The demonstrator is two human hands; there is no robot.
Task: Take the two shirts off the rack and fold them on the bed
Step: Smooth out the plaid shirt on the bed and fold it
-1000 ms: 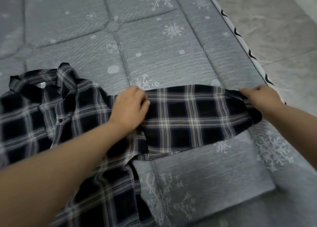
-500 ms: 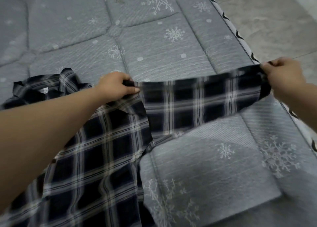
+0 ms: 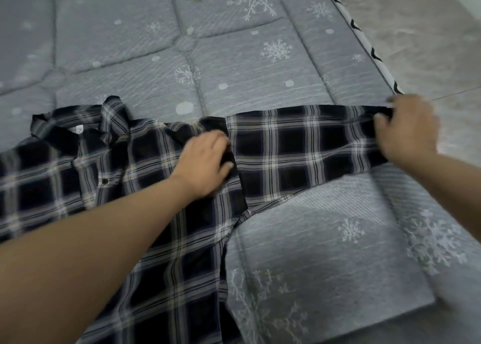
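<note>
Currently, one plaid shirt [image 3: 161, 213] is laid flat on the bed [image 3: 260, 65], with its collar [image 3: 78, 133] toward the far left and its body spread toward the near edge of the view. The shirt is patterned in dark navy and white checks, and a dark button [image 3: 105, 181] is visible on the front placket. A small white label is seen inside the collar, but its print is too small to be read. The sleeve [image 3: 307, 151] is stretched out sideways to the right across the bed, toward the bed's right edge. The left hand [image 3: 205, 164] is placed on the shirt at the shoulder seam, where sleeve and body meet; its fingers are bent over a fold of dark cloth there and the fold is gripped. The right hand [image 3: 408, 130] is closed around the sleeve's cuff end, which is pinched between thumb and fingers just beside the edge of the bed. The sleeve is held taut between the two hands. The bed is covered in grey quilted fabric printed with white snowflakes and dots. A white trim with black marks [image 3: 364, 42] runs along the bed's right edge, and a grey tiled floor [image 3: 429, 31] is seen beyond it. Some motion blur is present at the right hand, so the exact finger positions cannot be told.
</note>
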